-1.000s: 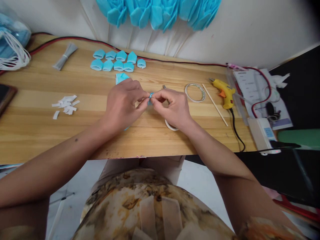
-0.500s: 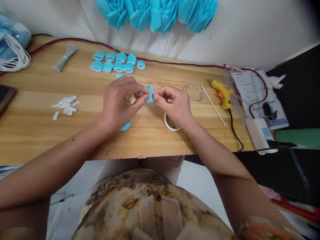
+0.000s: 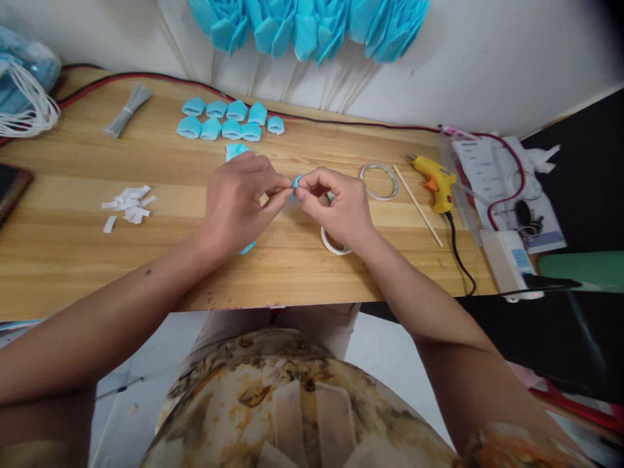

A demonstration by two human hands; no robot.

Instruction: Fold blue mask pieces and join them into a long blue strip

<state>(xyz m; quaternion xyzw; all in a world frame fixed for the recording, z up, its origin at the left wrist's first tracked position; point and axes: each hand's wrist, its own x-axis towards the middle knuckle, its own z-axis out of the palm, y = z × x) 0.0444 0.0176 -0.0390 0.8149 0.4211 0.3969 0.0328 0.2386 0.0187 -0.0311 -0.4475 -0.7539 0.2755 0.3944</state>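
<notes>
Over the middle of the wooden table [image 3: 73, 247], my left hand [image 3: 238, 201] and my right hand [image 3: 338, 208] meet fingertip to fingertip. Both pinch a small blue paper piece [image 3: 296, 182], folded tight so that only a sliver shows. A flat blue piece [image 3: 235, 150] lies just beyond my left hand, and another blue scrap [image 3: 247, 247] peeks from under it. A white tape roll [image 3: 332, 244] lies under my right hand.
Several folded blue petals [image 3: 229, 120] sit in rows at the back. Also on the table: white paper scraps [image 3: 127, 201], grey wire bundle [image 3: 127, 109], second tape ring [image 3: 379, 181], wooden stick [image 3: 418, 204], yellow glue gun [image 3: 435, 177], power strip [image 3: 509, 263]. Blue paper flowers [image 3: 307, 26] hang on the wall.
The blue piece was spread wider half a second ago; now my fingers have closed it into a tight fold, and both hands sit slightly lower.
</notes>
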